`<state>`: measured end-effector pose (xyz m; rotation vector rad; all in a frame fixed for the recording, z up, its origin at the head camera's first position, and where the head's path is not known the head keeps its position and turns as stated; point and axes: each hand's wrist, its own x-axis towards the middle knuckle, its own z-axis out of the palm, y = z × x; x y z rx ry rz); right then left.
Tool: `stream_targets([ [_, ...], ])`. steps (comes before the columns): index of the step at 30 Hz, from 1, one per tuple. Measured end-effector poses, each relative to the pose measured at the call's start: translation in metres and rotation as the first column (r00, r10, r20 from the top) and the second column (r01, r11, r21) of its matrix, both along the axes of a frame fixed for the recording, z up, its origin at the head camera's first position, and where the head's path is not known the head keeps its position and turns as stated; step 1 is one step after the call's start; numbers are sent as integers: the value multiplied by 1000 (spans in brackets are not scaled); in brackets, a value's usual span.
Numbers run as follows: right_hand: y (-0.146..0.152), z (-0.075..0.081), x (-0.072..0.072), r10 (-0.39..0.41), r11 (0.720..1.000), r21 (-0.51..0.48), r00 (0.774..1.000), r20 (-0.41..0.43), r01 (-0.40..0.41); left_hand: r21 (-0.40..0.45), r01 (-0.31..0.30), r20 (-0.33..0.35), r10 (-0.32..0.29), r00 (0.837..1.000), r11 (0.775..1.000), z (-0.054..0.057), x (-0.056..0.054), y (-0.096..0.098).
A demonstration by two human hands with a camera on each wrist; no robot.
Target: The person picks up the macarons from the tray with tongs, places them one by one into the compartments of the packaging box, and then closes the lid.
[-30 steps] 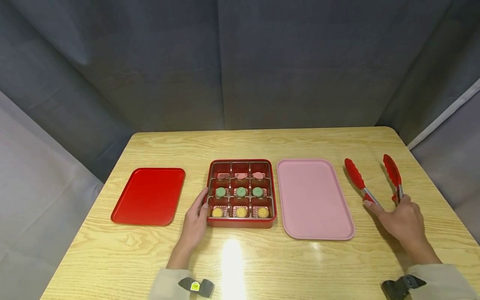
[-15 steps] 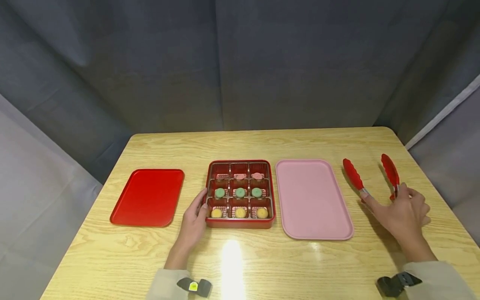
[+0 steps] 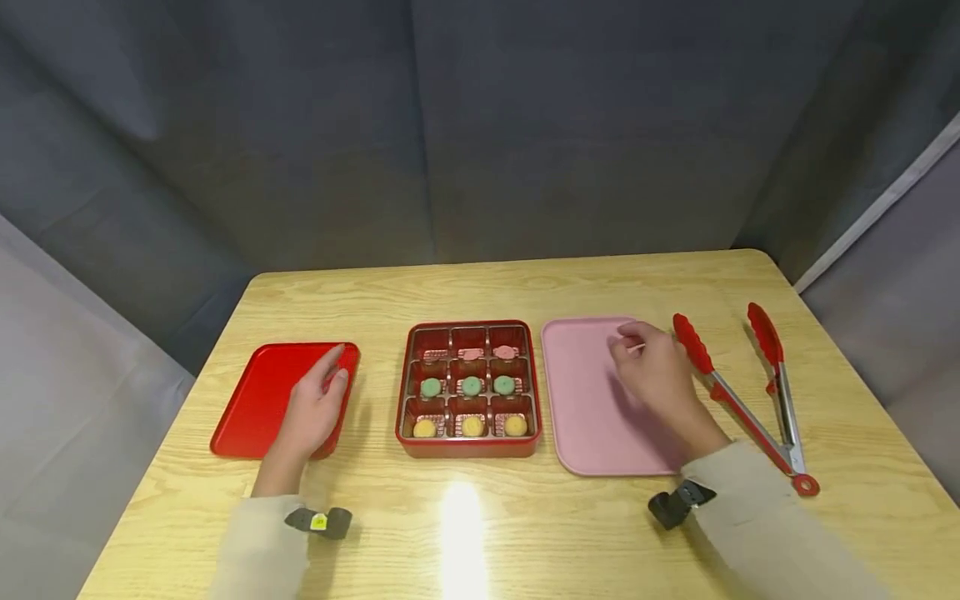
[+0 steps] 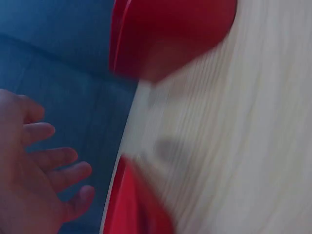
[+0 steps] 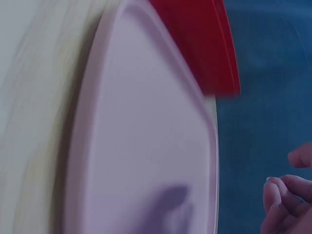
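My left hand (image 3: 311, 408) hovers over the right part of the red tray (image 3: 258, 400), which looks like a lid. Its fingers are relaxed with nothing in them, as the left wrist view also shows. Over the pink tray (image 3: 585, 417), my right hand (image 3: 663, 387) hangs with loosely bent fingers, holding nothing. Between the two trays stands a red divided box (image 3: 471, 448). It holds small round macaron-like pieces: a yellow front row (image 3: 472, 427), a green middle row (image 3: 471, 386) and pink ones (image 3: 506, 352) at the back.
Tongs (image 3: 757, 425) with red tips lie spread on the table at the right, beside my right forearm. A wooden table (image 3: 375, 525) carries everything. Dark curtains (image 3: 480, 133) hang behind its far edge.
My right hand has let go of the tongs and moved left over the pink tray. My left hand has left the box's side and moved left over the red tray.
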<state>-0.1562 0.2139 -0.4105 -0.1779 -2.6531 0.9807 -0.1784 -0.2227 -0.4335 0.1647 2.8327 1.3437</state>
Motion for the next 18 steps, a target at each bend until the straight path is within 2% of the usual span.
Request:
stream_targets([
  [4, -41, 4, -13, 117, 993, -1, 991, 57, -117, -139, -44, 36, 49, 998, 989, 5, -13, -29],
  [10, -97, 16, -27, 263, 963, 17, 955, 137, -268, -272, -102, 53, 120, 991, 957, 2, -28, -66],
  [14, -139, 24, -33, 364, 930, -23, 913, 182, -367, -346, -165, 93, 208, 974, 924, -3, -36, -89],
  [18, -180, 28, -37, 478, 875, -39, 849, 225, -482, -412, -207, 163, 295, 941, 888, -2, -40, -110],
])
